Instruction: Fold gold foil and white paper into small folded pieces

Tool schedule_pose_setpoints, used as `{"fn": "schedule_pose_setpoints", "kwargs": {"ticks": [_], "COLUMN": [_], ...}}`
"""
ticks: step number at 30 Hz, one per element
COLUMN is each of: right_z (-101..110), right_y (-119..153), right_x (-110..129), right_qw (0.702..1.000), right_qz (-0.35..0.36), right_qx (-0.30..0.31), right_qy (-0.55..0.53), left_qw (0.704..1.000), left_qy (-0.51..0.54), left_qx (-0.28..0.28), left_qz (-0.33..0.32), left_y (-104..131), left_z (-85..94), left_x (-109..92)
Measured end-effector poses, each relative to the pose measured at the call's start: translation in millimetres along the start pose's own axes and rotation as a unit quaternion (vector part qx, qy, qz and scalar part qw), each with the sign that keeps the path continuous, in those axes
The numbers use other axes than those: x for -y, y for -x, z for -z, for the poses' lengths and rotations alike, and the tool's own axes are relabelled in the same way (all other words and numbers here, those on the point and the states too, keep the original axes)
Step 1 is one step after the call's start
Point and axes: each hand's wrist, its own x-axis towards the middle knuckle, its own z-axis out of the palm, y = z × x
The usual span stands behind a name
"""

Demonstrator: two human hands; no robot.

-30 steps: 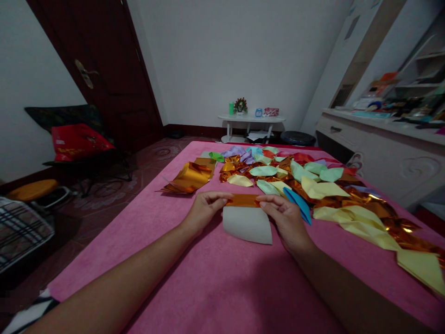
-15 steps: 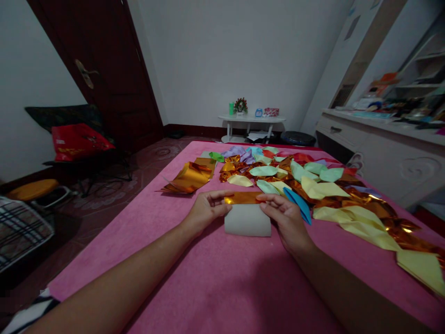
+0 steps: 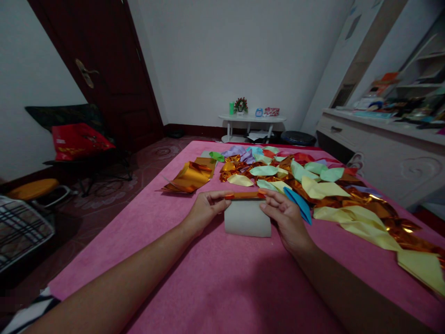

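Between my two hands is a sheet of gold foil paper (image 3: 247,219), its pale back facing me and its far edge folded over into a narrow gold strip. My left hand (image 3: 210,207) pinches the left end of that fold between thumb and fingers. At the right end, my right hand (image 3: 282,209) grips the fold the same way. Just beyond my right hand lies a folded blue paper piece (image 3: 299,205). A loose stack of gold foil sheets (image 3: 192,176) rests farther off, ahead of my left hand.
Folded yellow (image 3: 368,225), pale green (image 3: 263,171) and gold paper pieces cover the right and far parts of the pink tabletop (image 3: 167,273). A white dresser (image 3: 389,148) stands along the right. A red bag (image 3: 79,141) sits on a chair at left.
The gold strip at the paper's far edge has become narrower and is tilted differently under my fingers. Both hands have hardly moved.
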Motion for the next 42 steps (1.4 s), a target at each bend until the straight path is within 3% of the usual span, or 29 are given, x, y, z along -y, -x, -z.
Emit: {"fn": "schedule_pose_setpoints", "kwargs": {"ticks": [10, 25, 35, 39, 42], "right_z": [1.7, 6.5, 3.2, 0.8, -2.2], "right_y": [-3.2, -2.8, -3.4, -2.9, -1.9], "right_x": [-3.3, -2.6, -5.6, -4.5, -3.1], "right_qw": [0.999, 0.999, 0.997, 0.987, 0.976], "right_qz": [0.007, -0.025, 0.020, 0.053, 0.085], "right_qx": [-0.010, 0.030, 0.027, 0.063, 0.089], "right_qy": [0.050, -0.030, 0.075, 0.136, 0.180], "left_qw": [0.998, 1.000, 0.999, 0.998, 0.996], "left_qy": [-0.044, -0.007, -0.025, -0.058, -0.069], "left_qx": [0.038, -0.012, 0.012, 0.001, 0.033], "left_qz": [-0.019, -0.002, -0.025, -0.032, -0.050], "left_y": [2.9, -0.7, 1.6, 1.3, 1.7], "left_z": [0.3, 1.1, 3.0, -0.2, -0.9], "left_x": [-1.5, 2.1, 3.9, 4.2, 6.4]}}
